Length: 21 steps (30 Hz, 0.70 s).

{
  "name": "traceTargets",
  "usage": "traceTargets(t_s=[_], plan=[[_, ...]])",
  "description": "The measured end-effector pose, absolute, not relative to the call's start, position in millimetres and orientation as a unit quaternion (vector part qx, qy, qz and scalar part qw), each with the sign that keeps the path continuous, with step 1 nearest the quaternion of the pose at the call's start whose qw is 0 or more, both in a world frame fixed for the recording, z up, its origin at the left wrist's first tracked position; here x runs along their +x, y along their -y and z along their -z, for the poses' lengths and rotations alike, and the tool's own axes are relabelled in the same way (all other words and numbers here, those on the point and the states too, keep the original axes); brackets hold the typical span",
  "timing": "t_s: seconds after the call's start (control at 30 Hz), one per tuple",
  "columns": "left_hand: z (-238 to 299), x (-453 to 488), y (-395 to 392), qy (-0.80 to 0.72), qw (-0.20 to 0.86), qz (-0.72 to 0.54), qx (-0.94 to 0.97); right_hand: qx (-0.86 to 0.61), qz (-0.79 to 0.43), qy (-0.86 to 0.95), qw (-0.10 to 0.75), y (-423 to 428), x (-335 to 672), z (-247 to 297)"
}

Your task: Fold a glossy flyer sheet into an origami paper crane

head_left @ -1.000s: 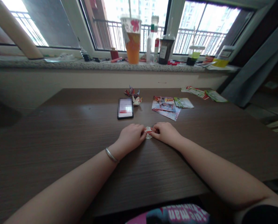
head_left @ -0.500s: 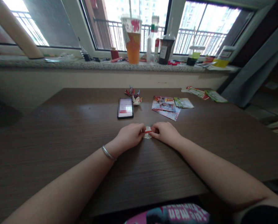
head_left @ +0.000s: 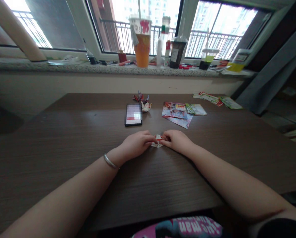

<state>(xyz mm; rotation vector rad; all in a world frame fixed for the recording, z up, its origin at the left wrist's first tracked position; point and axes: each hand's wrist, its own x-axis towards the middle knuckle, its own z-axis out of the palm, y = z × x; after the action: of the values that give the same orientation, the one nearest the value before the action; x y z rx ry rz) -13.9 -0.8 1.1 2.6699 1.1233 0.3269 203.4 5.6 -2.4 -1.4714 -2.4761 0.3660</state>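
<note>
A small folded piece of printed paper (head_left: 158, 137), white with red, lies on the table between my two hands. My left hand (head_left: 137, 142), with a silver bangle on its wrist, has its fingers bent and the index fingertip reaching over the paper's left part. From the other side my right hand (head_left: 174, 140) pinches the paper's right edge between thumb and curled fingers. The paper's lower white layer shows below the fingertips; its sides are partly hidden by them.
Beyond my hands lie a phone (head_left: 133, 115), a white folded-paper figure (head_left: 146, 106), a dark red one (head_left: 139, 97), a colourful leaflet (head_left: 174, 110) and green-white papers (head_left: 196, 109). More papers (head_left: 229, 102) lie far right. Cups, including an orange drink (head_left: 142, 49), line the windowsill.
My left hand has shifted slightly left, and its index finger now stretches further across the paper. My right hand has barely moved and stays at the paper's right edge.
</note>
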Motion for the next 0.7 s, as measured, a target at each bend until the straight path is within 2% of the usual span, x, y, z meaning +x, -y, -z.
traceTargets(t_s=[0.13, 0.23, 0.53, 0.7], plan=[[-9, -9, 9, -0.377, 0.026, -0.064, 0.924, -0.458, -0.086, 0.874, 0.135, 0, 202, 0], [-13, -5, 15, -0.369, -0.020, -0.047, 0.928, -0.432, -0.051, 0.893, 0.115, 6, 200, -6], [-12, -3, 17, -0.371, -0.042, -0.040, 0.927, -0.424, -0.014, 0.905, 0.041, 13, 201, -21], [-12, -3, 20, -0.379, -0.067, -0.043, 0.922, -0.441, -0.016, 0.897, 0.027, 14, 199, -23]])
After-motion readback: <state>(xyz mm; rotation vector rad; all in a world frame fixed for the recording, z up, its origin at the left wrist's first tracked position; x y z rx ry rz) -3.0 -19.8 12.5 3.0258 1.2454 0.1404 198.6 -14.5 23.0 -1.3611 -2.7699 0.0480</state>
